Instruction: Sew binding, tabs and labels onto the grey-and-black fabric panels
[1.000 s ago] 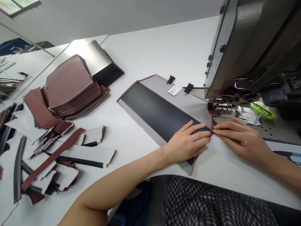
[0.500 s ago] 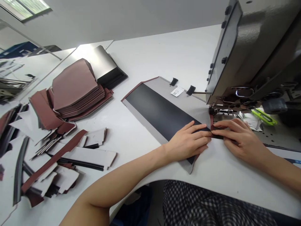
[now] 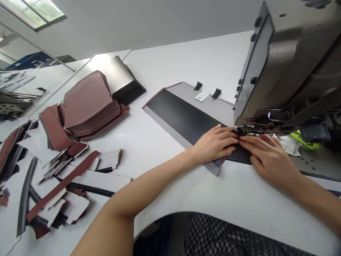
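A grey panel (image 3: 218, 111) with a wide black band (image 3: 183, 115) and maroon edging along its far left side lies on the table, its right end under the sewing machine's needle area (image 3: 241, 131). Two black tabs (image 3: 216, 93) and a white label (image 3: 201, 96) sit at its back edge. Flat on the black band rests my left hand (image 3: 217, 144), fingers stretched toward the needle. My right hand (image 3: 266, 151) has its fingers bent and pressed together at the panel's right edge, just in front of the presser foot; the exact hold is partly hidden.
The sewing machine head (image 3: 287, 71) looms over the right side. A lime-green tool (image 3: 303, 140) lies behind my right hand. To the left are a stack of maroon pieces (image 3: 87, 101), dark shiny sheets (image 3: 118, 76) and scattered offcuts (image 3: 101, 181).
The panel's near end has swung away from me and its right end has moved further under the machine. Both hands have shifted slightly away from me; the maroon strip at the needle no longer shows.
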Available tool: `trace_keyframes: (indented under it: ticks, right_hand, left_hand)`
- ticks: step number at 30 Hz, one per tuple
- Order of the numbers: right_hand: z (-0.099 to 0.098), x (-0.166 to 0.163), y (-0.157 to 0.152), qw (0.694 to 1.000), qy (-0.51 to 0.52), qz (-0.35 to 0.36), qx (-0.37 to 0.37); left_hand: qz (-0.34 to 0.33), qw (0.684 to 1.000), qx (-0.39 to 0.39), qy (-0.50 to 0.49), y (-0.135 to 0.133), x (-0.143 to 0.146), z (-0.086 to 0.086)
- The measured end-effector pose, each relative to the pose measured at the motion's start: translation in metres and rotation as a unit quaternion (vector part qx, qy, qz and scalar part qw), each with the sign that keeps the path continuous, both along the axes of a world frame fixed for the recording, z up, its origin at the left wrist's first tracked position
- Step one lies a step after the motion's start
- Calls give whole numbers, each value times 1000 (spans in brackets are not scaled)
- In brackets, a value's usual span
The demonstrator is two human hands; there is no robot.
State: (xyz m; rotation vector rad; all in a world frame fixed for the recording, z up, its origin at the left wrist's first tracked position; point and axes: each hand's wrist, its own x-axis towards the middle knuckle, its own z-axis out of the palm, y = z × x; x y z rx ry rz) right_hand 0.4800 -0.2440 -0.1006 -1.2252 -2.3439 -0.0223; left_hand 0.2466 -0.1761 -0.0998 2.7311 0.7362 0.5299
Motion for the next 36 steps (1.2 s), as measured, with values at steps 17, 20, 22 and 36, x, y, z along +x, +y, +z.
trace_keyframes:
  ticks: [17, 20, 22, 36]
  right_hand:
    - [5, 6, -2, 998, 64, 8, -24]
    - [12, 8, -6, 995, 70, -49, -60]
    - [16, 8, -10, 990, 64, -83, -92]
    - [7, -14, -27, 992, -92, -35, 79]
  left_hand:
    - [27, 999, -33, -24, -2, 7, -1]
    - [108, 993, -47, -24, -22, 18, 3]
    - [150, 987, -60, -2, -38, 24, 7]
    - [104, 990, 26, 91, -37, 18, 5]
